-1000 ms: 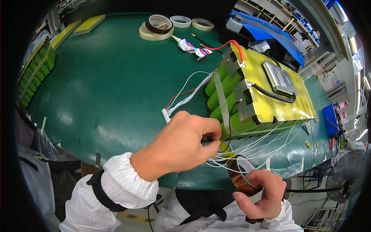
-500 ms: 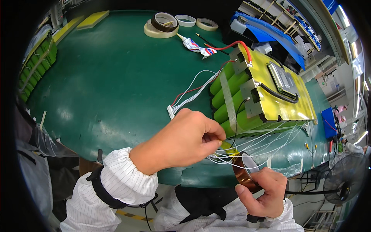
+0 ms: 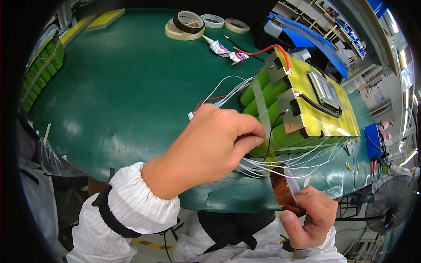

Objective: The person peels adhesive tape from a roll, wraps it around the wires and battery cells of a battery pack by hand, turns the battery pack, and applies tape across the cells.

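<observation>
A battery pack of green cylindrical cells [image 3: 271, 104] with a yellow top board [image 3: 313, 107] lies on the right of the table. At its near left corner, my left hand [image 3: 206, 142] is closed in a pinch on the end of a translucent yellow strip of tape [image 3: 272, 159]. The strip runs down behind thin white wires [image 3: 256, 170] to a roll of amber tape [image 3: 283, 190]. Thumb and fingers of my right hand [image 3: 311, 217] grip that roll by its near side. A thin black wire [image 3: 269, 140] hangs from the pack beside my left fingertips.
Several tape rolls [image 3: 186, 33] and a crumpled glue tube [image 3: 223, 50] lie at the back of the green table [image 3: 118, 83]. A white connector [image 3: 190, 115] with wires rests left of the pack. Another green cell pack [image 3: 44, 72] stands far left. A fan [image 3: 388, 215] is at right.
My left hand has moved up and right against the pack's end, drawing the tape with it. My right hand and the roll have shifted slightly right and down. The pack appears slightly turned.
</observation>
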`<state>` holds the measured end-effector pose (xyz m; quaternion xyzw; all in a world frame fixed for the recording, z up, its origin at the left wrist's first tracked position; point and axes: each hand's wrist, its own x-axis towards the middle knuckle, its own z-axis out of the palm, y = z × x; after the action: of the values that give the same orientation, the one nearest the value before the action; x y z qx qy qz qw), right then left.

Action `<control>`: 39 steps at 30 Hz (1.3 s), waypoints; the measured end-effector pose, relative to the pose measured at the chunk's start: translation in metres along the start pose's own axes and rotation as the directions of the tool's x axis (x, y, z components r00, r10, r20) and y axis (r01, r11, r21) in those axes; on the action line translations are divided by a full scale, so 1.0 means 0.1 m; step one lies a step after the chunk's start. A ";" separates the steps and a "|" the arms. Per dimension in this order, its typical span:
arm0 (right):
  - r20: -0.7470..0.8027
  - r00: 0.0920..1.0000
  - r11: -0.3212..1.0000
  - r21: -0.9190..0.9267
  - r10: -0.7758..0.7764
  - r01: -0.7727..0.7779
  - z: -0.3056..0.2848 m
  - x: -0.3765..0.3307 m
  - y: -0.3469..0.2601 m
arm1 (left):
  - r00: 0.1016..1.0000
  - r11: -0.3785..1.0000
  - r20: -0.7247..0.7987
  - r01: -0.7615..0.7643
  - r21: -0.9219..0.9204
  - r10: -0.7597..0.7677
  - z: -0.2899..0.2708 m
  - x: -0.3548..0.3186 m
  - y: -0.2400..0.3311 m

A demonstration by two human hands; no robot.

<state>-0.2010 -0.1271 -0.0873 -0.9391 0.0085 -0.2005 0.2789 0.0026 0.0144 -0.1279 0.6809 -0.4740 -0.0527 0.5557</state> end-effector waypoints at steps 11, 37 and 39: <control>-0.017 0.998 0.992 -0.112 -0.065 0.062 0.09 0.09 -0.12 | 0.997 0.978 0.033 0.079 -0.191 -0.074 0.01 0.15 -0.09; -0.004 0.994 0.991 -0.076 -0.113 0.112 0.19 0.06 -0.08 | 0.992 0.951 0.057 0.120 -0.284 -0.108 0.08 0.13 -0.16; 0.002 0.993 0.990 -0.075 -0.117 0.117 0.18 0.06 -0.07 | 0.992 0.951 0.059 0.126 -0.281 -0.114 0.08 0.13 -0.15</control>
<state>-0.1891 -0.1127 -0.0946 -0.9475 -0.0386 -0.2171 0.2314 0.0136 -0.0015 -0.1377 0.6203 -0.4308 -0.1681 0.6335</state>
